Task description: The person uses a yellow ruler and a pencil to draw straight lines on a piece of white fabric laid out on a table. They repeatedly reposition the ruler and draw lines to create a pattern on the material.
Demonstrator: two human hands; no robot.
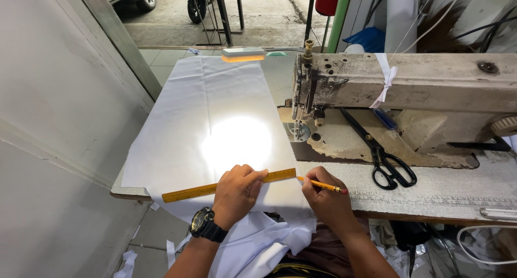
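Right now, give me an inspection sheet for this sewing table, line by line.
Surface: sewing table, worn pale top, lit by a small lamp.
Job's things: white fabric spread flat, its near end hanging over the table edge; yellow ruler lying across it; yellow pencil at the ruler's right end.
Clutter: black scissors on the bed of the sewing machine; fabric scraps on the floor.
Grippers: left hand presses the ruler down; right hand holds the pencil.
Cables: white cable loops under the table at right.
Surroundings: wall at left, open doorway to a street beyond.
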